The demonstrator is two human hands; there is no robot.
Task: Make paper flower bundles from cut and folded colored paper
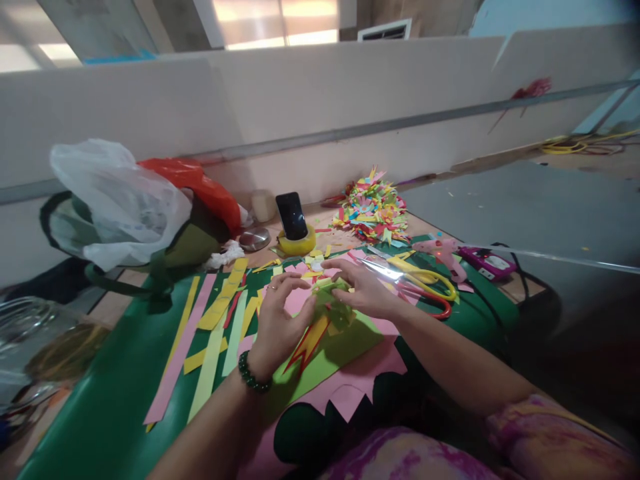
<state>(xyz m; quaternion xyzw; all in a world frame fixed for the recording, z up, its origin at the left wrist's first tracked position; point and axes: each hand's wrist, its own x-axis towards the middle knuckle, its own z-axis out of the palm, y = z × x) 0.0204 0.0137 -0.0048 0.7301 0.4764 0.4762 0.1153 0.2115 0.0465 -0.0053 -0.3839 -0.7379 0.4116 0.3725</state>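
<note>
My left hand (285, 320) is at the left of a green paper rosette (333, 297), fingers curved and the thumb apart from them. My right hand (367, 287) has its fingers and thumb around the rosette's right side; the exact contact is partly hidden. Below the rosette hangs a yellow paper tail with red edges (310, 340), its ends notched. Under both hands lies a light green paper sheet (345, 353), on top of pink paper (345, 393) with cut-out curved edges.
Paper strips (187, 347) lie left on the green tabletop (115, 373). Scissors (425, 277) and a pink glue gun (443, 253) lie right. A phone (291, 215) leans in a tape roll (297, 241). Behind are a heap of paper pieces (375, 207) and a bag (200, 233).
</note>
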